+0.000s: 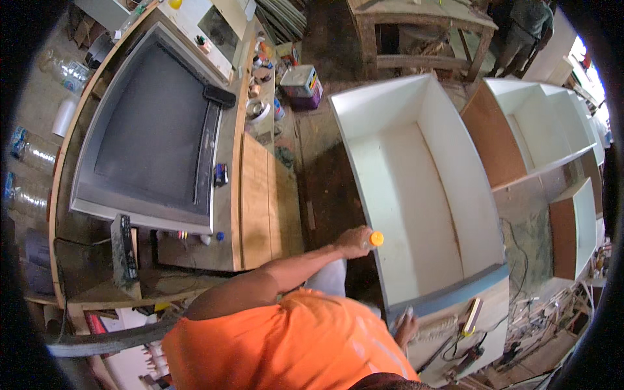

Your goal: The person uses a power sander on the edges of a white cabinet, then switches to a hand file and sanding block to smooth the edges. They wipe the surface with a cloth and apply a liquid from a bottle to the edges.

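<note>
My left hand (353,242) is wrapped round a small bottle whose orange-yellow cap (376,238) points up. It is beside the near long edge of a large open white box (416,195), a cabinet carcass lying with its open side up. At the box's lower end, a blue-grey band (455,290) runs along the rim. My right hand (407,329) is close to the left end of this band, with its fingers closed around something small and pale that I cannot make out. My orange sleeve and torso hide part of that arm.
An old television (149,130) stands at the left on a wooden cabinet (266,201). More white boxes (526,130) with brown sides stand at the right. Tools, among them a drill-like one (471,354), lie on a board. A paint bucket (302,84) and a wooden workbench (422,19) are farther off, near another person (523,36).
</note>
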The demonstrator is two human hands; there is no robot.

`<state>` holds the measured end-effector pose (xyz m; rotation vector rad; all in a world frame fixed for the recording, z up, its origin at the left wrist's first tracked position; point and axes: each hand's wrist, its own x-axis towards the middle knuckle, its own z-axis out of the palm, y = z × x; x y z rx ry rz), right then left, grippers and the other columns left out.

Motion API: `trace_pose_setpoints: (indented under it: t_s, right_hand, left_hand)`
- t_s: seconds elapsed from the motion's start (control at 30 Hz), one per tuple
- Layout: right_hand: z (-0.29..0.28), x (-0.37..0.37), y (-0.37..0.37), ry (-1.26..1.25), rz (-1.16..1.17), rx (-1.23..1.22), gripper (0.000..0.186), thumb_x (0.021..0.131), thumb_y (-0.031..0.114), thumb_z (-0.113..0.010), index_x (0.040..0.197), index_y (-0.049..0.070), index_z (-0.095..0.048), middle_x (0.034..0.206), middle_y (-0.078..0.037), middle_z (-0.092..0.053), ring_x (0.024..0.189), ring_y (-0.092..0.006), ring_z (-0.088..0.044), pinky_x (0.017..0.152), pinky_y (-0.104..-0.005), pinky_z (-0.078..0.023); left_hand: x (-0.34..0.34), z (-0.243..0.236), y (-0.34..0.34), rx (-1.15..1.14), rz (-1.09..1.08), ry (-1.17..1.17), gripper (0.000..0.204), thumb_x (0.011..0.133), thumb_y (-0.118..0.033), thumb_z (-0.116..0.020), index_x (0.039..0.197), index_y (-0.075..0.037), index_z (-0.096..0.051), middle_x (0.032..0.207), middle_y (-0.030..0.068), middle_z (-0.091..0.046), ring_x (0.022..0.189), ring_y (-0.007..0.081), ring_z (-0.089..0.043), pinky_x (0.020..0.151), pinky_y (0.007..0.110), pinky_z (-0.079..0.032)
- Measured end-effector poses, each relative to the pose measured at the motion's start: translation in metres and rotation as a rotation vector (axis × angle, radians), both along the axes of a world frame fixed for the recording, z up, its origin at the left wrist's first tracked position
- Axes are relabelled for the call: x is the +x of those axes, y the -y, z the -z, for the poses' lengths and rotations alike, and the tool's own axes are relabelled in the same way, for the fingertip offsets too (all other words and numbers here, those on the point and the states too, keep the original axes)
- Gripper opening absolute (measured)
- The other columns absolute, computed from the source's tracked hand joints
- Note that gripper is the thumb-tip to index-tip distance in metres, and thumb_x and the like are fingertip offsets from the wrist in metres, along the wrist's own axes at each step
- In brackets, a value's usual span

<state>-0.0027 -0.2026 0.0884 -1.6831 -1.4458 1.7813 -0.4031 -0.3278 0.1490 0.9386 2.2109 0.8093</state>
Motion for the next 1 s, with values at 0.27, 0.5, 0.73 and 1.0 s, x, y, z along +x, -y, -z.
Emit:
trace_pose_setpoints:
  t_s: [0.27, 0.5, 0.73, 1.0]
  right_hand:
    - [-0.184, -0.265, -0.038, -0.421, -0.443, 0.131, 0.024, 0.096, 0.007, -0.058, 0.119, 0.002, -0.066, 0.100, -0.008, -0.068, 0.084, -0.0126, -0.065, 0.071, -0.0268, -0.054]
    - [-0.186, -0.371, 0.005, -0.540, -1.064, 0.880, 0.046, 0.080, -0.008, -0.057, 0.124, 0.004, -0.063, 0.125, -0.018, -0.063, 0.112, -0.0395, -0.059, 0.099, -0.0442, -0.049]
    - [-0.161, -0.536, 0.013, -0.376, -1.246, 0.689, 0.043, 0.087, -0.002, -0.051, 0.130, -0.002, -0.055, 0.126, -0.026, -0.058, 0.116, -0.0423, -0.057, 0.099, -0.0451, -0.049]
    - [-0.110, -0.798, 0.054, -0.433, -1.605, 0.701, 0.084, 0.083, 0.015, -0.072, 0.153, 0.003, -0.025, 0.152, -0.026, -0.033, 0.138, -0.0432, -0.037, 0.111, -0.0467, -0.038]
  left_hand:
    - [0.015, -0.045, 0.018, -0.057, -0.039, 0.011, 0.037, 0.077, -0.014, -0.070, 0.112, -0.007, -0.060, 0.110, 0.0146, -0.066, 0.105, 0.0354, -0.064, 0.085, 0.040, -0.053]
    - [-0.035, -0.011, 0.036, 0.412, -0.280, 0.037, 0.041, 0.081, -0.020, -0.071, 0.117, -0.009, -0.054, 0.106, 0.0103, -0.063, 0.097, 0.0281, -0.064, 0.090, 0.037, -0.052]
    - [-0.179, -0.023, 0.051, 0.372, -0.343, -0.073, 0.035, 0.085, -0.020, -0.068, 0.114, -0.007, -0.052, 0.107, 0.0111, -0.061, 0.108, 0.0266, -0.059, 0.095, 0.038, -0.046]
    - [-0.368, 0.143, 0.093, 0.860, -0.803, 0.524, 0.050, 0.086, -0.027, -0.073, 0.126, -0.010, -0.047, 0.126, 0.0054, -0.048, 0.118, 0.0240, -0.051, 0.107, 0.034, -0.037]
